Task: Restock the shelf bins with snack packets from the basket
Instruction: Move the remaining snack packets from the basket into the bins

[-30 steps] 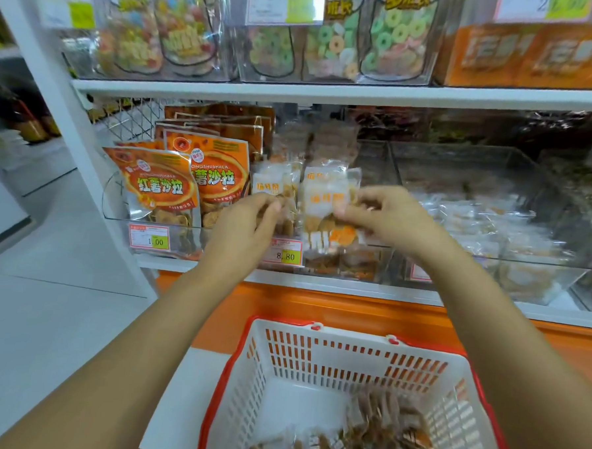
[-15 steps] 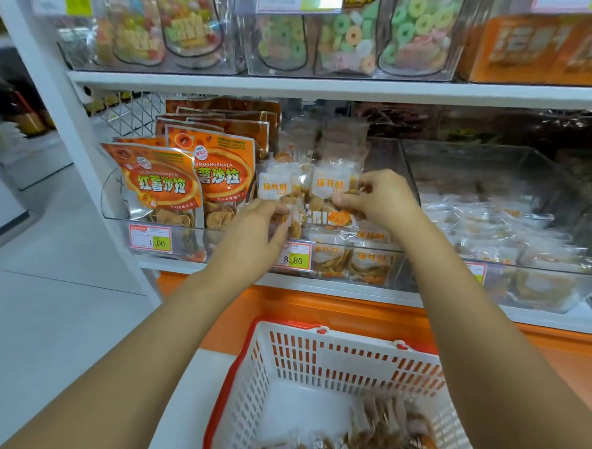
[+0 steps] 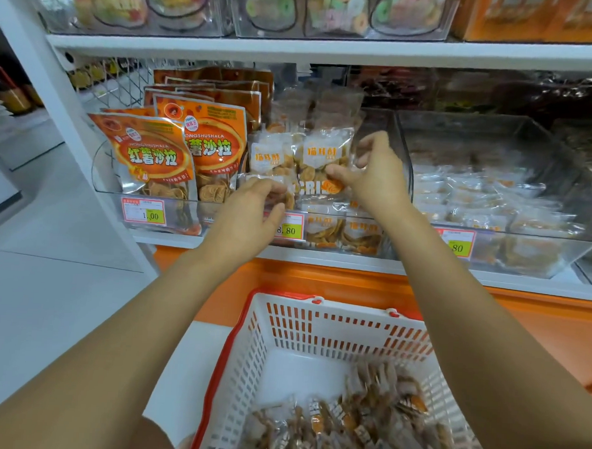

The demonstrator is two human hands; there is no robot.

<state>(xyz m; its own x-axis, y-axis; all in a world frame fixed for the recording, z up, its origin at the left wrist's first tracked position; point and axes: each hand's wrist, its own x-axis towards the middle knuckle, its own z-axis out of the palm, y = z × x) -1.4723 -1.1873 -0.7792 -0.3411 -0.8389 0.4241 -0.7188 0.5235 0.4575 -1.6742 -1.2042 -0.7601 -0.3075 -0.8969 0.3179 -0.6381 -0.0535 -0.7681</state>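
Both my hands reach into the middle clear shelf bin [image 3: 403, 151]. My right hand [image 3: 372, 173] pinches the right edge of a clear snack packet [image 3: 322, 157] with an orange label, standing upright in the bin. My left hand [image 3: 250, 215] has its fingers curled round the lower part of a second, similar packet [image 3: 270, 157] to the left. More of these packets lie behind the bin's front wall. Below, the white basket [image 3: 333, 329] with a red rim holds several small snack packets [image 3: 356, 423] at its near end.
Orange sweet-potato snack bags [image 3: 154, 155] fill the left bin. The right bin [image 3: 494, 200] holds clear wrapped snacks. Yellow price tags [image 3: 289, 229] hang on the bin fronts. A shelf above carries candy-ring pouches [image 3: 337, 6]. White floor lies to the left.
Both hands have pushed the packets deeper into the middle bin and set them more upright. The right hand shifted from the packet's middle to its right edge.
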